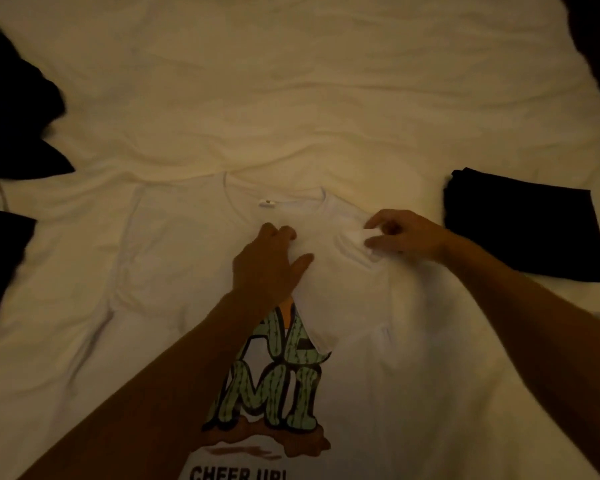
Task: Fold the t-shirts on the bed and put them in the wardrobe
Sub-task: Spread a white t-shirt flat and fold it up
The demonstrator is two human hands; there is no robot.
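A white t-shirt with a green cactus-letter print and the words "CHEER UP" lies front up on the bed, collar away from me. Its right sleeve is folded inward over the chest and covers part of the print. My left hand rests on the folded sleeve near the collar, fingers bent onto the cloth. My right hand pinches a bunched bit of white fabric at the right shoulder. A folded dark t-shirt lies flat on the bed to the right of my right hand.
The bed's cream sheet is wrinkled and stretches far ahead. Dark unfolded garments lie heaped at the left edge, with another dark piece below them. A dark shape fills the top right corner.
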